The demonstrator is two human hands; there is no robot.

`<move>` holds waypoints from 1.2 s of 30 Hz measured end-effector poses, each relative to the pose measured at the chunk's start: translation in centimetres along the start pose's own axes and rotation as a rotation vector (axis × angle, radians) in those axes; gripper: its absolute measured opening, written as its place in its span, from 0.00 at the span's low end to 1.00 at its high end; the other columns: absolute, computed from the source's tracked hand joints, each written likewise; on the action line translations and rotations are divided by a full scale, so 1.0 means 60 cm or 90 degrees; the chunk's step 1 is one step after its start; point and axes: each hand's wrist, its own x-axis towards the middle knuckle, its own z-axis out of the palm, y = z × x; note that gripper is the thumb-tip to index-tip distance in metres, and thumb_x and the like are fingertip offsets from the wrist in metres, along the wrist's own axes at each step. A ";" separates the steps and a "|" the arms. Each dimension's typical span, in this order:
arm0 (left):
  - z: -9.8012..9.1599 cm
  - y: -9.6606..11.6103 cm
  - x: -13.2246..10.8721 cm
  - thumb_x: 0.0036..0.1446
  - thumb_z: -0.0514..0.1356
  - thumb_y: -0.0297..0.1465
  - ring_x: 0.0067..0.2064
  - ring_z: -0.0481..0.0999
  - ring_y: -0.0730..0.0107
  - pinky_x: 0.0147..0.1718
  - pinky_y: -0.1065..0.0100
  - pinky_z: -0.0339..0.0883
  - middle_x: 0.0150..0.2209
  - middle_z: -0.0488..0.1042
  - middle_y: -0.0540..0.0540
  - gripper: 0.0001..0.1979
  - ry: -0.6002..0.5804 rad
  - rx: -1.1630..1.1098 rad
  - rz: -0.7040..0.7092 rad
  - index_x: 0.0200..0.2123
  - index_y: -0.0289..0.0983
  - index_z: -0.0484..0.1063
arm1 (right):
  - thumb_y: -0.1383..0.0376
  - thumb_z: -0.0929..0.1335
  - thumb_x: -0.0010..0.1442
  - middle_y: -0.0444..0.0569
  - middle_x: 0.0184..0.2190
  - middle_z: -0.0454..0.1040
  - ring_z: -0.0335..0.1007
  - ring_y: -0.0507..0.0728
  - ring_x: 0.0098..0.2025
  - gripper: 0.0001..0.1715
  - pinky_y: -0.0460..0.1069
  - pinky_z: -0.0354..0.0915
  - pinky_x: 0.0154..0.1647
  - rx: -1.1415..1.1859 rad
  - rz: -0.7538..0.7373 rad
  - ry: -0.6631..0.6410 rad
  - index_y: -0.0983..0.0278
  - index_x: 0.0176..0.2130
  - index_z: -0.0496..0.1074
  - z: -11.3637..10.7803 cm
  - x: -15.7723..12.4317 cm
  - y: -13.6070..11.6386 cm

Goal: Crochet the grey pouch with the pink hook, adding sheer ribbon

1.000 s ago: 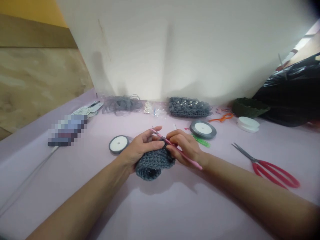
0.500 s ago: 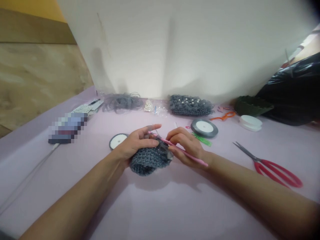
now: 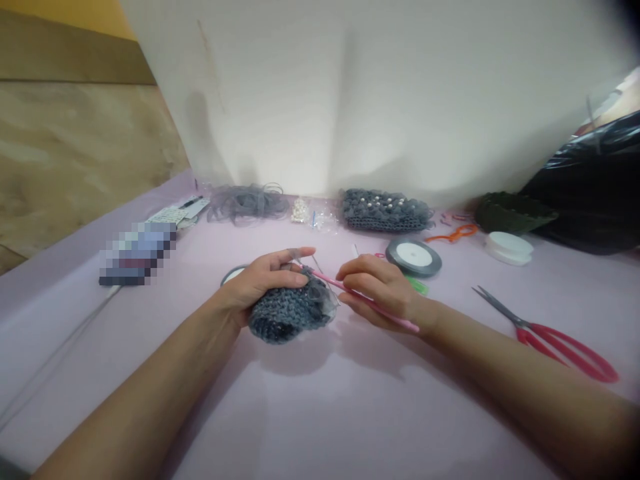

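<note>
My left hand (image 3: 265,283) grips a grey crocheted piece (image 3: 287,313), with the fingers curled over its top edge. My right hand (image 3: 379,291) is shut on a pink crochet hook (image 3: 367,300), whose handle end sticks out below the little finger. The hook's thin tip reaches into the top edge of the piece, near my left fingers. A sheer grey ribbon strand runs from the work, partly hidden by my left hand.
On the lilac table cover lie a grey ribbon spool (image 3: 413,258), a second spool (image 3: 231,273) half behind my left hand, and red-handled scissors (image 3: 555,345). Along the wall are loose grey ribbon (image 3: 249,204), a pearl-studded crocheted piece (image 3: 383,211) and a black plastic bag (image 3: 585,180).
The crocheted piece and my left hand have shifted left and up. The pink hook now lies flatter, and my right hand has eased slightly away from the work.
</note>
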 end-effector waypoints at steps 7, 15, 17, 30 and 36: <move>-0.007 0.004 0.000 0.47 0.69 0.26 0.33 0.76 0.70 0.34 0.69 0.67 0.35 0.74 0.49 0.33 0.012 0.022 -0.005 0.58 0.37 0.67 | 0.67 0.65 0.65 0.53 0.35 0.75 0.65 0.55 0.32 0.04 0.51 0.62 0.33 -0.117 -0.039 -0.030 0.65 0.36 0.66 0.001 -0.001 0.001; -0.013 0.008 -0.002 0.46 0.67 0.24 0.30 0.74 0.72 0.31 0.70 0.66 0.30 0.73 0.50 0.33 -0.018 0.018 -0.011 0.58 0.36 0.68 | 0.66 0.65 0.66 0.52 0.35 0.76 0.64 0.54 0.30 0.05 0.51 0.61 0.33 -0.117 -0.051 -0.047 0.65 0.36 0.67 -0.003 0.002 -0.003; -0.015 0.009 -0.003 0.45 0.67 0.24 0.28 0.73 0.73 0.29 0.71 0.65 0.29 0.72 0.51 0.32 -0.040 0.009 -0.011 0.57 0.35 0.69 | 0.68 0.65 0.65 0.53 0.35 0.76 0.65 0.54 0.31 0.03 0.51 0.61 0.33 -0.082 -0.036 -0.035 0.65 0.36 0.66 -0.003 0.005 -0.008; -0.029 0.006 -0.005 0.47 0.60 0.23 0.31 0.75 0.68 0.32 0.68 0.67 0.32 0.75 0.46 0.30 -0.104 -0.037 -0.046 0.57 0.36 0.70 | 0.69 0.67 0.63 0.51 0.37 0.77 0.67 0.55 0.32 0.03 0.53 0.59 0.35 -0.065 -0.031 -0.054 0.63 0.36 0.66 -0.005 0.013 -0.018; -0.025 0.010 -0.009 0.43 0.59 0.22 0.27 0.72 0.71 0.33 0.66 0.68 0.29 0.73 0.48 0.30 -0.120 -0.062 -0.062 0.54 0.33 0.72 | 0.68 0.64 0.66 0.50 0.35 0.76 0.68 0.53 0.31 0.05 0.54 0.60 0.40 0.044 0.050 -0.032 0.64 0.35 0.67 -0.006 0.018 -0.030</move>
